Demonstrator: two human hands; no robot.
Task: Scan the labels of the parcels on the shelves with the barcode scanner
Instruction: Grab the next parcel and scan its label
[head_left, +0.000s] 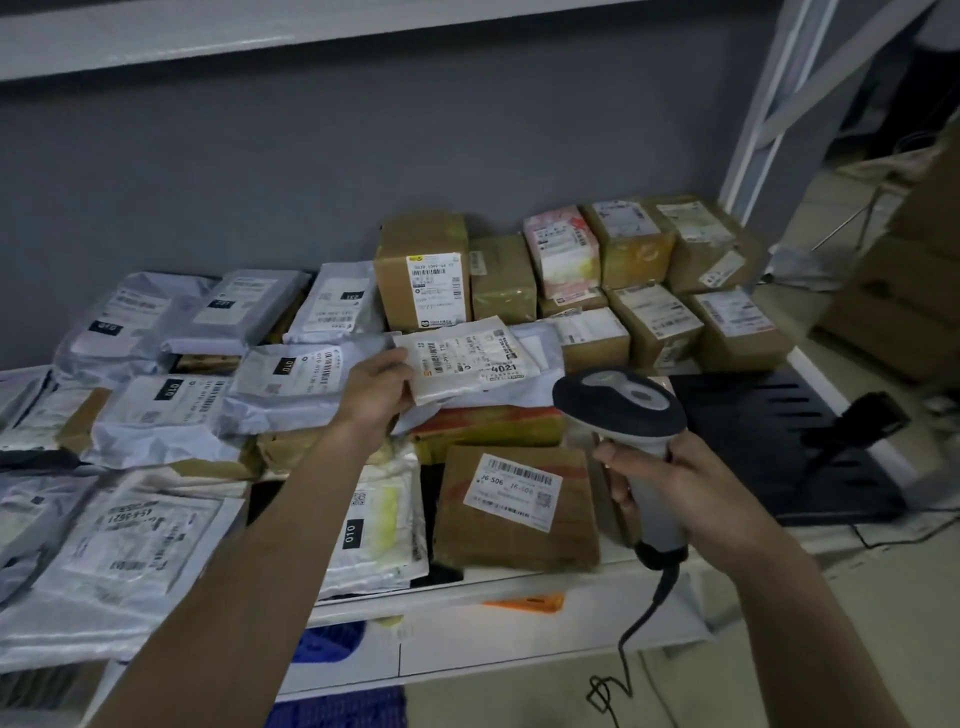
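Note:
My right hand (670, 491) grips the handle of a grey and black barcode scanner (621, 410), its head tilted towards the parcels in the middle of the shelf. My left hand (379, 387) holds the left edge of a flat pale parcel (467, 358), whose label faces up. Under it lie a white mailer bag and a brown box with orange tape (493, 423). A brown box with a white barcode label (514, 506) lies at the shelf's front edge, just left of the scanner.
Grey mailer bags (156, 415) cover the shelf's left half. Brown cartons (654, 270) stand in rows at the back right. A black slotted panel (769, 415) lies at the right end. The scanner's cable (639, 623) hangs below the white shelf edge (519, 587). More cartons are stacked on the floor at the right.

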